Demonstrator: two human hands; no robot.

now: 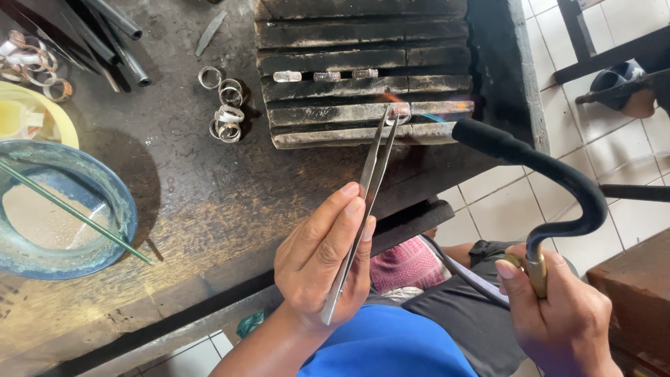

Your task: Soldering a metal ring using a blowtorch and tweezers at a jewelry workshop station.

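Scorched workbench (209, 202): near its right edge, the left hand (324, 262) pinches tweezers (370, 188) shut on a ring (398, 112), steadying it for the torch (558, 181) gripped by the right hand (558, 314).

tweezers (359, 209) silver | torch (551, 174) blk | bowl (105, 181) blue-grn | bricks (363, 70) charred blk

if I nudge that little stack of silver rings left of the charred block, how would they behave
The rings would probably scatter: they lie loosely piled on the bench, some leaning on others. Being round bands, any tipped on edge may roll. They look like thin metal, so likely stiff and light, and smooth enough to slip from fingers; the left hand uses tweezers for a similar piece.
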